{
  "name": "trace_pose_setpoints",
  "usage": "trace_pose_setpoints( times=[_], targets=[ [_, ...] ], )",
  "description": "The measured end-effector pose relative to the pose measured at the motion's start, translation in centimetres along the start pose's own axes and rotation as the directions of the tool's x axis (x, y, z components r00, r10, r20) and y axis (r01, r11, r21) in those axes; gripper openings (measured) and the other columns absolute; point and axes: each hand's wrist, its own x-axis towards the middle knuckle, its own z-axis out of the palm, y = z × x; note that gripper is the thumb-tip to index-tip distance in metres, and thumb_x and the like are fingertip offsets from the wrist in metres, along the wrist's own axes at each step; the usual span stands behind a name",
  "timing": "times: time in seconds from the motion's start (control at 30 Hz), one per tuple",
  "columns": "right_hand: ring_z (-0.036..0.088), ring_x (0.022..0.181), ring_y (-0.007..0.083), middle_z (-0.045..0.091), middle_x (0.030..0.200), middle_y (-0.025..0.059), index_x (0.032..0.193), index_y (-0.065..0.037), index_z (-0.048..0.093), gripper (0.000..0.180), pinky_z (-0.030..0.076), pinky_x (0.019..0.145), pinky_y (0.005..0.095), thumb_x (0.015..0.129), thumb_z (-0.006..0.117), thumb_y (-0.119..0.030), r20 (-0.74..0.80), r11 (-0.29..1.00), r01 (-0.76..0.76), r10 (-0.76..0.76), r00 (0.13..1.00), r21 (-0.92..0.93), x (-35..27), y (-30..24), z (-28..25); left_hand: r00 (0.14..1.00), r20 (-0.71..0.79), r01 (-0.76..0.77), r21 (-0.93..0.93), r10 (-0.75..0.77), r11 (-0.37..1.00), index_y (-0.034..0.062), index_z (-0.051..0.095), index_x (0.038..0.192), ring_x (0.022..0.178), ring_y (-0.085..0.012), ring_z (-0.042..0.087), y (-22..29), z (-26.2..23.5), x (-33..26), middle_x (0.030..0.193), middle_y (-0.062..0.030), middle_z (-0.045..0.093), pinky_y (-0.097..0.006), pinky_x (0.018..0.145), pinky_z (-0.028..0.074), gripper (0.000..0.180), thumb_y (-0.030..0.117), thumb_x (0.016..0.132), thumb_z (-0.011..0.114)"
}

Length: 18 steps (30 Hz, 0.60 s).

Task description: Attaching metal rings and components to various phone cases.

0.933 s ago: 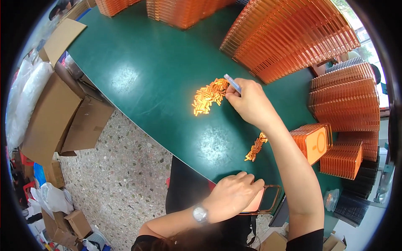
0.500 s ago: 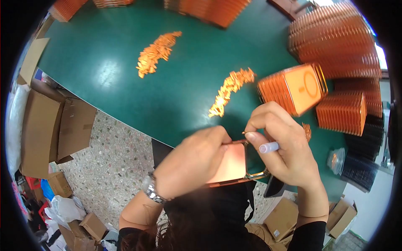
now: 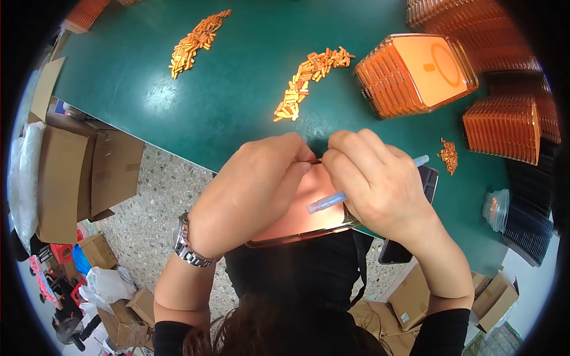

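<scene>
Left hand [image 3: 252, 181] and right hand [image 3: 380, 187] are sharing a phone case [image 3: 314, 185] at the counter's [image 3: 243, 89] near edge
It is running lengthwise left to right; left grip is pinching its far rim, right grip is clutching a blue tube [image 3: 325, 203]; by the counter's right edge a clear tub [image 3: 504, 204] is holding orange bits [image 3: 494, 206]
</scene>
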Motion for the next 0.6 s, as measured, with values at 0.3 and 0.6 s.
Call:
trace_pose_setpoints(
  times=[0.3, 0.6],
  targets=[
    [0.062, 0.077, 0.0288, 0.060, 0.085, 0.0091, 0.090, -0.003, 0.064, 0.018, 0.051, 0.061, 0.0397, 0.082, 0.079, -0.005, 0.117, 0.965, -0.234, 0.221, 0.968, 0.118, 0.8, -0.9, -0.7, 0.999, -0.039, -0.006, 0.007, 0.006, 1.000, -0.0043, 0.067, 0.095, 0.066, -0.0164, 0.061, -0.2, 0.0, 0.1, 0.080, -0.0121, 0.069, -0.032, 0.061, 0.049, 0.013, 0.007, 0.097, 0.073],
    [0.064, 0.079, 0.0298, 0.060, 0.086, 0.0104, 0.091, -0.002, 0.064, 0.018, 0.052, 0.064, 0.0426, 0.083, 0.079, -0.006, 0.132, 0.921, -0.246, 0.215, 0.968, 0.304, -0.4, 0.3, -0.4, 0.992, -0.058, -0.094, 0.239, 0.110, 0.966, -0.0026, 0.065, 0.091, 0.070, -0.0306, 0.067, 0.0, 0.9, 0.2, 0.081, -0.0147, 0.068, -0.037, 0.062, 0.051, 0.018, 0.012, 0.094, 0.076]
  ],
)
